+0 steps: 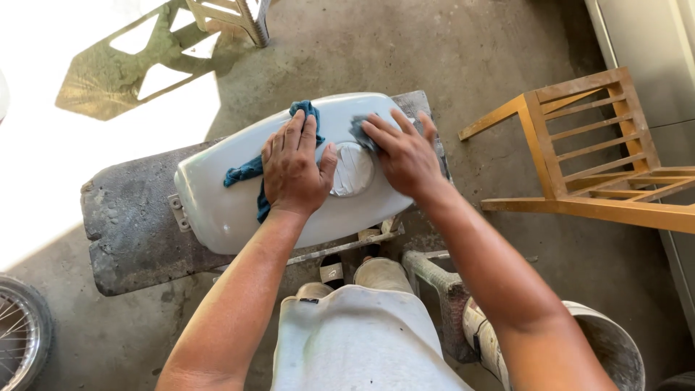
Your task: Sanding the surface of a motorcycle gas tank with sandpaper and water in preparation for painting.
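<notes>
A concrete floor (449,58) fills the view, sunlit at the far left. On it, at the right, a wooden chair (586,152) lies tipped on its side. In the middle stands a rough grey desk (130,224), worn and pitted, carrying a pale grey-white fuel tank (217,188) that lies lengthwise from near left to far right. The tank's round filler cap (353,170), covered in pale tape, sits on its top between the two hands. At the near right stands a dirty white bucket (615,347), and part of a spoked wheel (18,333) shows at the near left edge.

The left hand (293,170) lies flat, fingers spread, pressing a blue rag (246,172) against the tank's top just left of the cap; the rag's ends stick out left and far of the palm. The right hand (405,156) rests just right of the cap, fingers extended and pressed down on a small grey sanding pad (360,130) against the tank's far side.
</notes>
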